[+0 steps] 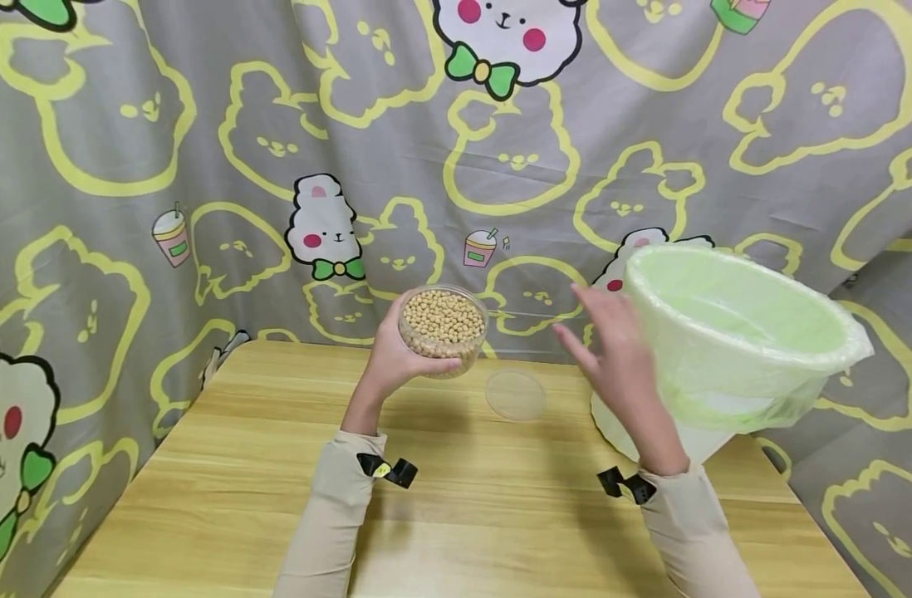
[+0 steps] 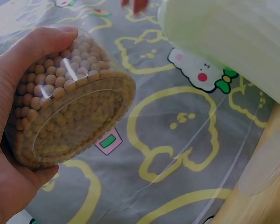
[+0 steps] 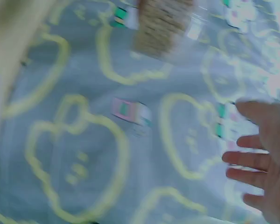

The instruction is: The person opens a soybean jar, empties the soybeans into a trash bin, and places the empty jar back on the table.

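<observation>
My left hand [image 1: 405, 345] grips a clear round plastic tub [image 2: 74, 100] filled with small tan beans [image 1: 443, 316], holding it raised above the table. Thumb and fingers wrap round its side; the tub's top is uncovered and tilted a little. Nothing is in my right hand [image 1: 620, 349], which is raised beside the bin with fingers spread, blurred in the head view. In the right wrist view its fingers [image 3: 247, 160] are straight and apart. A thin clear round lid [image 1: 516, 396] lies flat on the table between the two hands.
A white bin [image 1: 703, 440] lined with a pale green plastic bag [image 1: 740, 399] stands tilted on the right of the wooden table [image 1: 456, 515]. Behind the table hangs a grey curtain [image 1: 396, 158] with cartoon prints.
</observation>
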`<state>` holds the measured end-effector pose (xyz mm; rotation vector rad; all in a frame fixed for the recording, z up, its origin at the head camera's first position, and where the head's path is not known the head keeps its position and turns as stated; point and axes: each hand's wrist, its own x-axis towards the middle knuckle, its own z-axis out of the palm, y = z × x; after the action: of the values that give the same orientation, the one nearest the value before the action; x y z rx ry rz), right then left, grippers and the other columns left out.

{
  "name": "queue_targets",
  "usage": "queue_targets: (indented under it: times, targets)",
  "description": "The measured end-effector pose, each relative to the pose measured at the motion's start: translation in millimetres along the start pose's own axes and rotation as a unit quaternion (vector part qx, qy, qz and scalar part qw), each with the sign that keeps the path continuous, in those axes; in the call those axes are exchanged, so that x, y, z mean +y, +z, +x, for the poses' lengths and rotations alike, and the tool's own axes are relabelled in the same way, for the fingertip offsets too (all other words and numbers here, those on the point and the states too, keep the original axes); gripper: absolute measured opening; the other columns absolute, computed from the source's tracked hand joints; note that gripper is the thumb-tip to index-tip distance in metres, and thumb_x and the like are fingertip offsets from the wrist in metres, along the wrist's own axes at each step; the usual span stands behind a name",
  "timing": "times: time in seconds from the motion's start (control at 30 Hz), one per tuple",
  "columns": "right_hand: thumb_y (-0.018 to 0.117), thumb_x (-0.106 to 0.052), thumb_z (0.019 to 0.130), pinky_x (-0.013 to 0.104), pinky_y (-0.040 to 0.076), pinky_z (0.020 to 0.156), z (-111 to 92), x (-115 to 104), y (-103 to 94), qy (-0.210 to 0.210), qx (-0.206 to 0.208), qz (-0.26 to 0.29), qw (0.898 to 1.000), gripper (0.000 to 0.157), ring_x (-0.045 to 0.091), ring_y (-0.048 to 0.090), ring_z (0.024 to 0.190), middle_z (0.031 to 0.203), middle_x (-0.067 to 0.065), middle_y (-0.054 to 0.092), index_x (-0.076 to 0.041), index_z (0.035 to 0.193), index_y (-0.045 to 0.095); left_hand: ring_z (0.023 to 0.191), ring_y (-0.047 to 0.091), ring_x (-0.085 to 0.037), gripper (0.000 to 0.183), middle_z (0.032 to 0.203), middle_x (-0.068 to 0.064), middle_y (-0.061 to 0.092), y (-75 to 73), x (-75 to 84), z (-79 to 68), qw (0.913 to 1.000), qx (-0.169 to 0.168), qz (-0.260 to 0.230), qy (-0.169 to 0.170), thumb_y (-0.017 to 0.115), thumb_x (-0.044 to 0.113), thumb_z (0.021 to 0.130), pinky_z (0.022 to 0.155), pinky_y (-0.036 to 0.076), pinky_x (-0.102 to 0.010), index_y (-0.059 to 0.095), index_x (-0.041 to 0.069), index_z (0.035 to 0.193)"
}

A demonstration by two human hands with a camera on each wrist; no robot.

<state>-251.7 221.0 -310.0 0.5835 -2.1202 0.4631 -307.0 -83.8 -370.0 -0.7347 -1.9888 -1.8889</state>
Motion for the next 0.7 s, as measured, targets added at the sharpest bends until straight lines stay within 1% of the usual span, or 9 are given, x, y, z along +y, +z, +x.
queue_targets:
  times: [0.03, 0.1, 0.2, 0.27, 0.37, 0.47, 0.53, 0.6, 0.7]
  targets:
    - [0.076, -0.02, 0.089, 0.059, 0.032, 0.121, 2, 0, -8.2, -0.002, 0.032, -0.029, 0.999, 0.053, 0.045, 0.058, 0.126, 0.13, 0.025, 0.066, 0.002, 0.135, 0.062, 0.134, 0.051, -0.028, 0.113, 0.146, -0.011, 0.051, 0.0, 0.2, 0.1, 1.0, 0.001, 0.001, -0.001, 0.098, 0.003, 0.055, 0.115, 0.044, -0.048, 0.041, 0.011, 0.152]
    - [0.073, -0.02, 0.092, 0.058, 0.029, 0.123, 3, 1, -23.2, 0.022, 0.076, -0.082, 0.994, 0.046, 0.044, 0.058, 0.126, 0.127, 0.025, 0.068, 0.001, 0.132, 0.064, 0.134, 0.051, -0.028, 0.113, 0.146, -0.011, 0.051, 0.0, 0.8, 0.1, 1.0, 0.004, 0.004, -0.004, 0.099, 0.003, 0.054, 0.115, 0.044, -0.048, 0.041, 0.013, 0.151]
    - [0.068, -0.021, 0.097, 0.058, 0.025, 0.124, 1, 8, -40.5, 0.077, 0.1, -0.142, 0.982, 0.039, 0.045, 0.058, 0.124, 0.124, 0.025, 0.069, 0.001, 0.129, 0.066, 0.134, 0.051, -0.027, 0.114, 0.146, -0.01, 0.051, 0.2, 2.2, 0.0, 0.9999, 0.005, 0.006, -0.009, 0.099, 0.003, 0.054, 0.115, 0.044, -0.047, 0.041, 0.014, 0.151]
    - [0.065, -0.021, 0.099, 0.059, 0.026, 0.123, -2, 15, -48.1, 0.108, 0.095, -0.165, 0.976, 0.037, 0.047, 0.059, 0.119, 0.121, 0.027, 0.069, 0.002, 0.128, 0.067, 0.134, 0.051, -0.027, 0.114, 0.146, -0.009, 0.05, 0.5, 2.9, -0.2, 0.9999, 0.005, 0.003, -0.012, 0.098, 0.002, 0.055, 0.114, 0.044, -0.047, 0.041, 0.015, 0.152]
    - [0.063, -0.02, 0.1, 0.061, 0.033, 0.116, -6, 23, -54.5, 0.131, 0.071, -0.18, 0.972, 0.033, 0.048, 0.063, 0.107, 0.113, 0.028, 0.071, 0.003, 0.123, 0.069, 0.135, 0.051, -0.028, 0.114, 0.147, -0.01, 0.05, 1.0, 3.4, -0.8, 0.9999, 0.004, -0.002, -0.016, 0.098, 0.002, 0.055, 0.114, 0.044, -0.048, 0.04, 0.015, 0.152]
    - [0.065, -0.015, 0.098, 0.063, 0.042, 0.102, -10, 28, -57.4, 0.131, 0.055, -0.178, 0.974, 0.027, 0.048, 0.066, 0.096, 0.105, 0.029, 0.072, 0.002, 0.118, 0.072, 0.134, 0.051, -0.029, 0.114, 0.147, -0.011, 0.05, 1.9, 3.3, -1.2, 0.9998, -0.001, -0.006, -0.017, 0.098, 0.003, 0.055, 0.114, 0.045, -0.048, 0.04, 0.014, 0.152]
    - [0.066, -0.011, 0.097, 0.063, 0.043, 0.094, -12, 29, -58.7, 0.129, 0.052, -0.172, 0.975, 0.024, 0.047, 0.067, 0.093, 0.102, 0.029, 0.073, 0.001, 0.116, 0.073, 0.134, 0.051, -0.029, 0.113, 0.147, -0.012, 0.05, 2.3, 2.8, -1.0, 0.9998, -0.003, -0.007, -0.015, 0.098, 0.003, 0.056, 0.113, 0.045, -0.048, 0.04, 0.014, 0.153]
    - [0.067, -0.01, 0.097, 0.063, 0.043, 0.09, -13, 28, -60.4, 0.127, 0.054, -0.162, 0.977, 0.022, 0.047, 0.067, 0.092, 0.101, 0.028, 0.073, 0.001, 0.115, 0.074, 0.134, 0.052, -0.029, 0.113, 0.147, -0.011, 0.05, 2.6, 1.9, -0.7, 0.9999, -0.003, -0.006, -0.015, 0.098, 0.003, 0.056, 0.113, 0.046, -0.048, 0.04, 0.014, 0.153]
    - [0.069, -0.008, 0.095, 0.062, 0.042, 0.091, -14, 25, -64.5, 0.129, 0.055, -0.143, 0.98, 0.021, 0.045, 0.067, 0.09, 0.099, 0.027, 0.073, 0.0, 0.114, 0.075, 0.134, 0.052, -0.029, 0.113, 0.147, -0.011, 0.05, 2.8, 0.7, -0.9, 0.9999, -0.001, -0.005, -0.014, 0.098, 0.004, 0.056, 0.113, 0.046, -0.048, 0.04, 0.015, 0.152]
